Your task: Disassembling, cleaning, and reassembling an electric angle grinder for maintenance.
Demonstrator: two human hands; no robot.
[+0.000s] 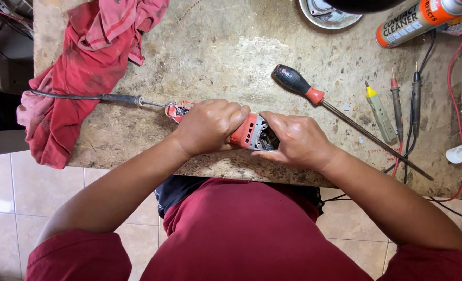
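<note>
Two hands meet over a red power-tool body (247, 132) lying on its side near the front edge of the worktop (215, 47), straight ahead of the person. The left hand (210, 126) is wrapped over the top of the tool's middle, fingers curled down around it in a firm hold, so most of the red casing is hidden beneath the palm. The right hand (296, 140) sits just beside it at the tool's open end, where grey and dark inner parts show; its fingers are bent and its thumb presses against that opening, but whether it grips anything small there cannot be told. A dark cord (85, 97) runs out of the tool's other end, leftward, and across a crumpled red rag (80, 78) that hangs over the worktop's left corner. Behind the right hand, a screwdriver (314, 96) with a black and red handle lies slantwise, its long shaft pointing toward the right edge. Farther right lie a yellow-tipped tester (379, 112) and two meter probes (405, 104) with their leads. An orange spray can (423, 18) rests at the far right corner.
</note>
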